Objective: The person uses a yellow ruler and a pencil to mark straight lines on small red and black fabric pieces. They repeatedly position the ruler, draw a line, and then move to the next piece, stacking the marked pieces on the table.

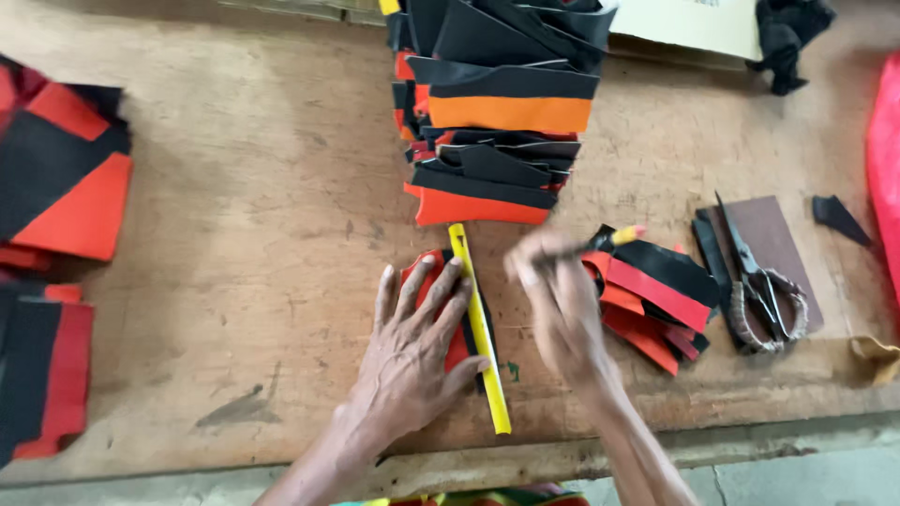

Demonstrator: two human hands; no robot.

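Left hand (412, 351) pins yellow ruler (479, 323) – right hand (560, 305) holds a pencil (600, 242).

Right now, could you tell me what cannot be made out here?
Head view only:
- Right hand: motion-blurred; the thin pencil-like thing in it is unclear.
- Small red and black fabric piece: mostly covered by left hand and yellow flat ruler.
- Tall fabric stack: cut off by top edge.

Soft, even daylight fills the head view, brightest toward 9 o'clock where the wooden table (234, 187) looks washed pale. Shadows are faint: 1 thin one beneath the left hand (412, 351). The right hand (558, 300) is smeared by motion blur. No hard glare; slight softness toward the corners.
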